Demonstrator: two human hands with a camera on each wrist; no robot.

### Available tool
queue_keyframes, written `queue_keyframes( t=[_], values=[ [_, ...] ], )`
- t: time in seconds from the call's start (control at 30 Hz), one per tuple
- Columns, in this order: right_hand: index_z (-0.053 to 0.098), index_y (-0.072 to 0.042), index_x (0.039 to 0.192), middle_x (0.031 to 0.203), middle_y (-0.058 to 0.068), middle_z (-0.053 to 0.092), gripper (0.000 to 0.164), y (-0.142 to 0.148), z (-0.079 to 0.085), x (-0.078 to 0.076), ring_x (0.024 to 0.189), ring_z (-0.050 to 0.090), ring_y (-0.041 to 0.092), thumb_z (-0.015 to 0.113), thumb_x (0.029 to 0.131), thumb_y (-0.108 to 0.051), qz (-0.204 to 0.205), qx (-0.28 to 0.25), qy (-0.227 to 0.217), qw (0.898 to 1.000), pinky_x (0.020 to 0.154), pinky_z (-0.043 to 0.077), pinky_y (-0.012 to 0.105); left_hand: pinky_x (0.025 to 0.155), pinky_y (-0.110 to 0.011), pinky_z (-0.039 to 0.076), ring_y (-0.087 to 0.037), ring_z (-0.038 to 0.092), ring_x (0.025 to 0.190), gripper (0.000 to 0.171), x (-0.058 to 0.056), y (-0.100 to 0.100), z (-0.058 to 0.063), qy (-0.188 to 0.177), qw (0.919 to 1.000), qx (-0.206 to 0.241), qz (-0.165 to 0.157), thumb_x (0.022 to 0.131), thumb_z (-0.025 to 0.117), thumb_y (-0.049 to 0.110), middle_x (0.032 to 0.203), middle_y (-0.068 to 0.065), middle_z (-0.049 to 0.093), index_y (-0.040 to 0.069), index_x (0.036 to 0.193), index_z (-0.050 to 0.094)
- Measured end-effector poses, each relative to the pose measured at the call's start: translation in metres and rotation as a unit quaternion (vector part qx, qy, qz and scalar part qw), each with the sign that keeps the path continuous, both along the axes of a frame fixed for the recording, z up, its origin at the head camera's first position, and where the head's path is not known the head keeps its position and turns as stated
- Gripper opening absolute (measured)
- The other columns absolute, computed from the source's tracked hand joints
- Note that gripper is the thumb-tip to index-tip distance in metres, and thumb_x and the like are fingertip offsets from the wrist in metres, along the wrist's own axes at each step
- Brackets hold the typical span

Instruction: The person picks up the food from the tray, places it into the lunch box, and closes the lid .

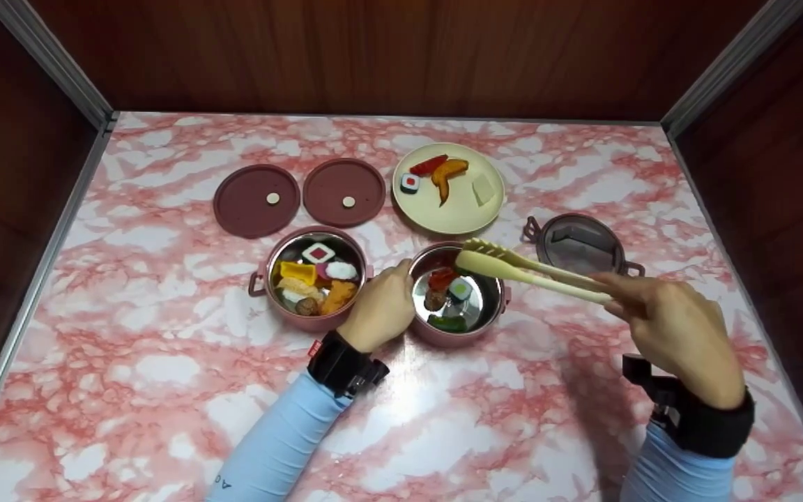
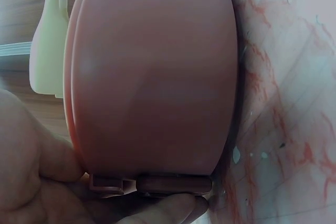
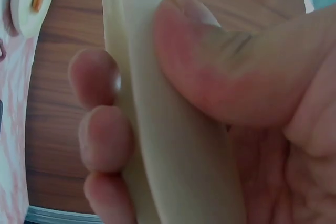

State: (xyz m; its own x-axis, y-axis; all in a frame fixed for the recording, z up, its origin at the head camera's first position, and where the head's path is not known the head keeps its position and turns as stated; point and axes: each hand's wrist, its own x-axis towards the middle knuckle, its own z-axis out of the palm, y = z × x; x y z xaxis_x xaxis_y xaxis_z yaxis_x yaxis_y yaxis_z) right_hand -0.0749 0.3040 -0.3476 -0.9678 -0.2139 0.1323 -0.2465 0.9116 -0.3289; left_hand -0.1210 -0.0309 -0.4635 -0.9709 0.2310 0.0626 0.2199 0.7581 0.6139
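Observation:
My left hand (image 1: 382,307) grips the left side handle of a pink pot (image 1: 447,339); in the left wrist view its thumb and fingers (image 2: 157,211) are around the handle. Inside lie a meatball (image 1: 435,300), red pieces, a sushi roll (image 1: 460,288) and a green piece (image 1: 447,323). My right hand (image 1: 680,328) holds cream tongs (image 1: 534,277), thumb on one arm and fingers curled round the other. The tong tips hover over the pot's back rim. Something dark green shows at the tips; whether it is pinched, I cannot tell.
Left of it stands a second pink pot (image 1: 314,322) full of toy food. Behind are two maroon lids (image 1: 248,209) (image 1: 335,185) and a cream plate (image 1: 443,222) with several toy foods. A lidded or glass-topped round dish (image 1: 583,261) with handles sits right. Wooden walls enclose the table.

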Motion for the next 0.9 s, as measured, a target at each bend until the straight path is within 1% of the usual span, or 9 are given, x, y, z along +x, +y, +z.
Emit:
queue_keyframes(
  t=[0.1,0.17,0.3,0.4,0.6,0.73,0.83,0.9],
  values=[
    [0.073,-0.024,0.123,0.093,0.011,0.074,0.036,-0.005,0.001,0.001,0.074,0.066,0.035,0.072,0.089,-0.013,0.004,0.026,0.018,0.999,0.047,0.04,0.047,0.091,-0.048,0.052,-0.037,0.064,0.104,0.041,0.0,-0.001,-0.001,-0.001,1.0,0.002,0.001,0.103,0.042,0.012,0.115,-0.023,0.066,-0.006,0.139,0.05],
    [0.073,-0.023,0.122,0.089,0.012,0.073,0.036,-0.01,0.002,0.001,0.07,0.065,0.037,0.072,0.088,-0.011,0.009,0.047,0.037,0.998,0.044,0.04,0.05,0.093,-0.048,0.051,-0.037,0.064,0.105,0.041,-0.001,-0.001,-0.001,-0.007,1.0,0.004,0.002,0.104,0.042,0.012,0.116,-0.024,0.065,-0.007,0.14,0.049],
    [0.073,-0.021,0.119,0.085,0.014,0.072,0.037,-0.021,0.004,0.001,0.064,0.063,0.04,0.075,0.085,-0.009,0.025,0.082,0.071,0.994,0.043,0.041,0.056,0.095,-0.048,0.051,-0.037,0.063,0.108,0.042,-0.001,-0.001,-0.001,-0.014,0.9999,0.006,0.004,0.104,0.042,0.013,0.119,-0.024,0.064,-0.007,0.141,0.049],
    [0.073,-0.022,0.118,0.086,0.015,0.071,0.039,-0.03,0.007,0.002,0.063,0.062,0.041,0.077,0.082,-0.008,0.037,0.097,0.089,0.991,0.043,0.041,0.058,0.094,-0.047,0.051,-0.037,0.063,0.107,0.042,-0.001,-0.001,0.0,-0.016,0.9998,0.006,0.002,0.104,0.041,0.013,0.119,-0.024,0.064,-0.007,0.141,0.048],
    [0.074,-0.022,0.113,0.08,0.011,0.067,0.038,-0.045,0.011,0.004,0.055,0.058,0.038,0.079,0.078,-0.007,0.054,0.11,0.123,0.985,0.038,0.039,0.053,0.094,-0.046,0.051,-0.036,0.063,0.107,0.043,-0.001,0.0,0.001,-0.023,0.9997,0.009,-0.001,0.104,0.041,0.013,0.119,-0.023,0.064,-0.007,0.142,0.047],
    [0.074,-0.019,0.111,0.075,0.01,0.064,0.04,-0.05,0.018,0.01,0.052,0.055,0.035,0.079,0.074,-0.004,0.069,0.131,0.172,0.974,0.037,0.038,0.049,0.096,-0.046,0.05,-0.036,0.063,0.109,0.043,-0.001,0.0,0.0,-0.022,0.9997,0.01,-0.002,0.104,0.041,0.013,0.12,-0.024,0.064,-0.007,0.142,0.047],
    [0.074,-0.016,0.109,0.074,0.01,0.064,0.041,-0.052,0.023,0.013,0.054,0.056,0.036,0.077,0.071,-0.001,0.078,0.143,0.208,0.964,0.04,0.04,0.049,0.096,-0.047,0.05,-0.037,0.062,0.109,0.042,-0.002,0.0,0.0,-0.017,0.9998,0.013,-0.001,0.104,0.04,0.012,0.12,-0.024,0.064,-0.007,0.141,0.048],
    [0.073,-0.013,0.107,0.074,0.011,0.064,0.039,-0.054,0.025,0.013,0.057,0.057,0.036,0.076,0.071,0.0,0.086,0.149,0.223,0.96,0.043,0.041,0.049,0.094,-0.047,0.051,-0.037,0.063,0.107,0.042,-0.002,-0.001,-0.001,-0.011,0.9999,0.012,0.002,0.104,0.041,0.012,0.118,-0.024,0.064,-0.007,0.14,0.049]
  ],
)
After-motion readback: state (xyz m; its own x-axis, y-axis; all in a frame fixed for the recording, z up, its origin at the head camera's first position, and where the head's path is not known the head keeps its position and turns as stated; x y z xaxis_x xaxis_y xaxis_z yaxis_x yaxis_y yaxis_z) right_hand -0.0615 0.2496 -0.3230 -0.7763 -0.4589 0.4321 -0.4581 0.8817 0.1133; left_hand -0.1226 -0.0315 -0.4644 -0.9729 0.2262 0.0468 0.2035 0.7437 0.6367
